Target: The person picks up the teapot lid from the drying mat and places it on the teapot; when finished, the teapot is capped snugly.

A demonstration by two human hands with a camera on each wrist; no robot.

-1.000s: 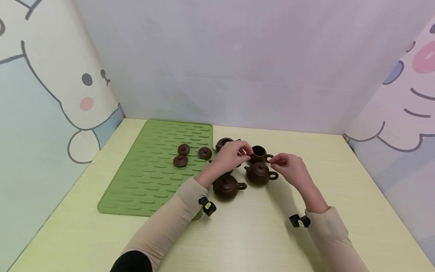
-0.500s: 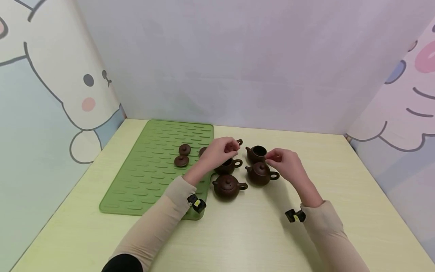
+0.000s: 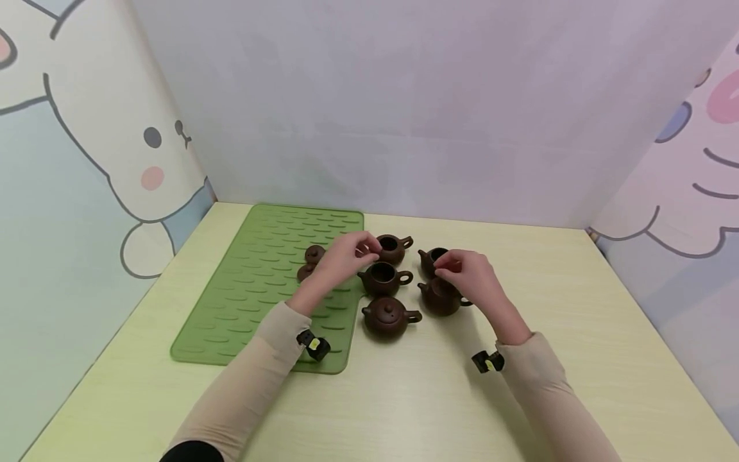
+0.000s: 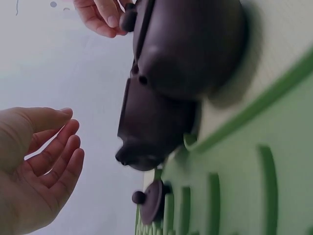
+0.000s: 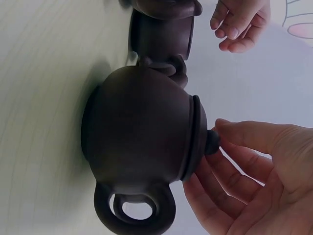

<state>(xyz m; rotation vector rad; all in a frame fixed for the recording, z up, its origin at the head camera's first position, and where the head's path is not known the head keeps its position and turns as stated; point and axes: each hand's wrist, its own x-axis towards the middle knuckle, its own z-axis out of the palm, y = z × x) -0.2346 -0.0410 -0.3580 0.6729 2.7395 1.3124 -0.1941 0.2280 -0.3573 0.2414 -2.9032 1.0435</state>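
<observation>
My left hand [image 3: 346,256] hovers over the right part of the green mat, fingers loosely bent and holding nothing; a small brown lid [image 4: 155,200] lies on the mat in the left wrist view. Two more lids [image 3: 314,253] show beside that hand. My right hand [image 3: 470,277] is above the right pair of teapots, its fingertips by an open teapot [image 3: 426,262] and a lidded teapot [image 3: 437,300]. In the right wrist view its fingers pass partly behind the lidded teapot's lid [image 5: 198,139], with the thumb near the knob; no grip is visible.
Two open teapots [image 3: 381,280] and a lidded teapot [image 3: 385,319] stand in a column along the right edge of the green mat [image 3: 231,321]. Walls with cartoon drawings enclose the pale table [image 3: 439,398] at the back and sides.
My left hand has moved left from over the teapots to over the mat, uncovering the open teapots and covering a lid. My right hand has shifted left, over the right pair of teapots.
</observation>
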